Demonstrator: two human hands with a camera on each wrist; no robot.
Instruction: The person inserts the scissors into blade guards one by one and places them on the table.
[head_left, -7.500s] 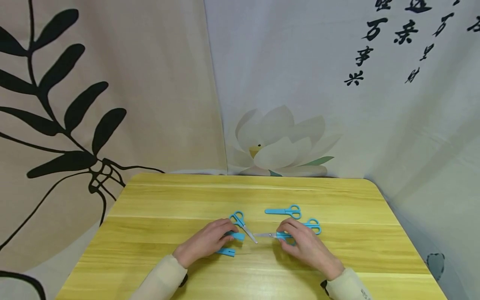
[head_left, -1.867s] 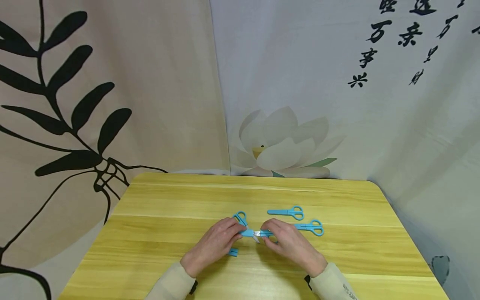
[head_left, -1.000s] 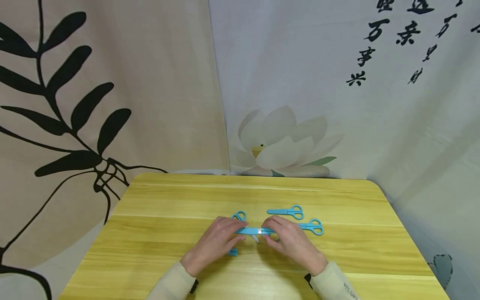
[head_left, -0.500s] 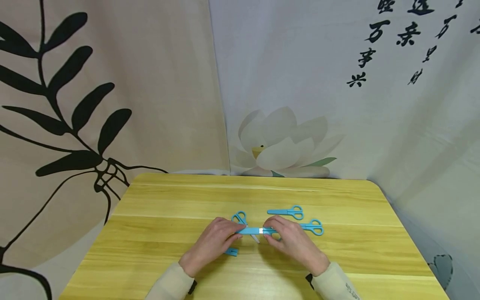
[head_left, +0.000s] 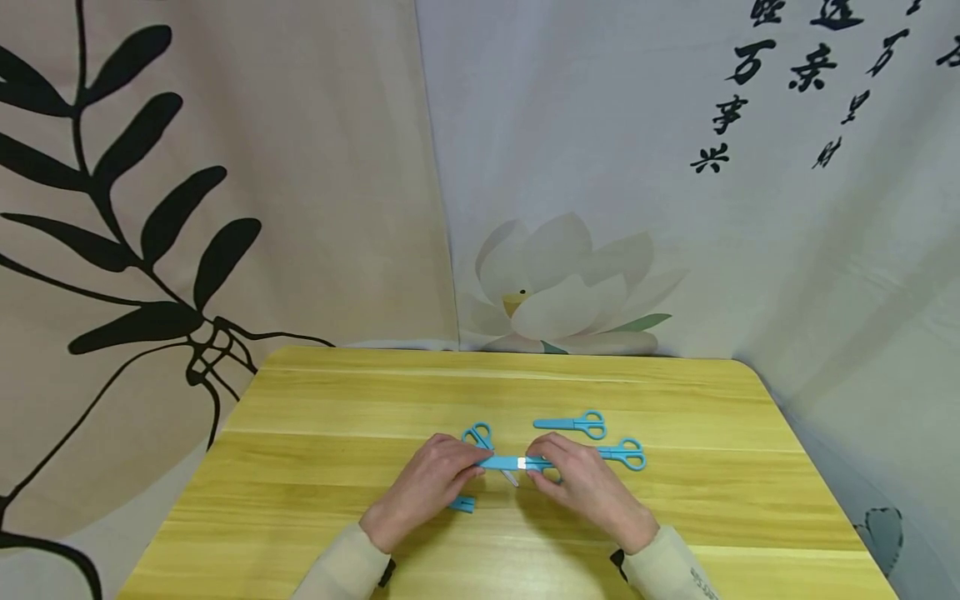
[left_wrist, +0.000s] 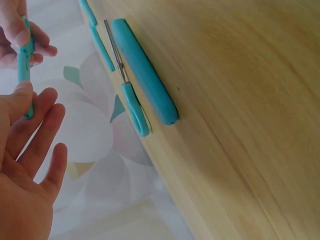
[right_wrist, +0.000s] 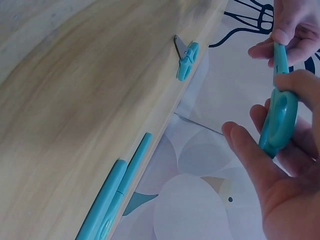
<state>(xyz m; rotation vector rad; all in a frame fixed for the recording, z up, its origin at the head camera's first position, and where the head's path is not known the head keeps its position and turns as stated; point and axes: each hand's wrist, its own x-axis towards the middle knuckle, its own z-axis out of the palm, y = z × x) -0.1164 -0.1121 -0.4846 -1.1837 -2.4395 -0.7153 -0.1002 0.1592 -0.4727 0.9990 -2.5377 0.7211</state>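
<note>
My left hand (head_left: 423,487) pinches a light-blue blade cover (head_left: 499,462) between thumb and fingers. My right hand (head_left: 596,492) grips the blue handles of a pair of scissors (right_wrist: 282,117), whose blades run into the cover; a short strip of bare metal shows between cover and handles. In both wrist views the joined pair is raised above the tabletop. Behind and below it, uncovered scissors (head_left: 478,434) lie on the table, handles up-left and blades toward the person. A loose blue cover (left_wrist: 145,72) lies beside them, partly hidden by my left hand in the head view.
Two pairs of blue scissors in their covers lie to the right: one farther back (head_left: 570,424), one nearer (head_left: 626,454) and partly behind my right hand. The wooden table (head_left: 360,392) ends at a hanging printed cloth (head_left: 337,208).
Earlier the right hand's scissors had bare blades, apart from the left hand's cover. The hands came together and the blades slid into it. Over the last half second almost nothing moves.
</note>
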